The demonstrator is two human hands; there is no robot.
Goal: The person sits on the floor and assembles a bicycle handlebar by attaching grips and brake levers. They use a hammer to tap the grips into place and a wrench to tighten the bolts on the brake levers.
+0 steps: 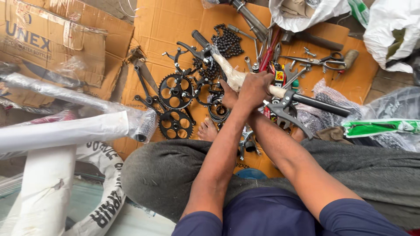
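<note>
A bicycle handlebar (227, 70) wrapped in cream paper lies across my hands, with a black grip (326, 105) at its right end and another black grip (200, 38) at its upper left end. My arms are crossed. My left hand (256, 89) lies on top, closed around the wrapped middle of the bar. My right hand (226, 97) is partly hidden beneath it and grips the bar just to the left. A black brake lever (286, 112) hangs from the bar below my left hand.
Two black chainrings (175, 91) with cranks, a bicycle chain (227, 41), scissors (329, 61), wrenches (291, 74) and a hammer (321, 41) lie on cardboard (166, 26). A white-wrapped frame (57, 131) and wrapped tyre (105, 188) sit left. Plastic bags (387, 30) lie at right.
</note>
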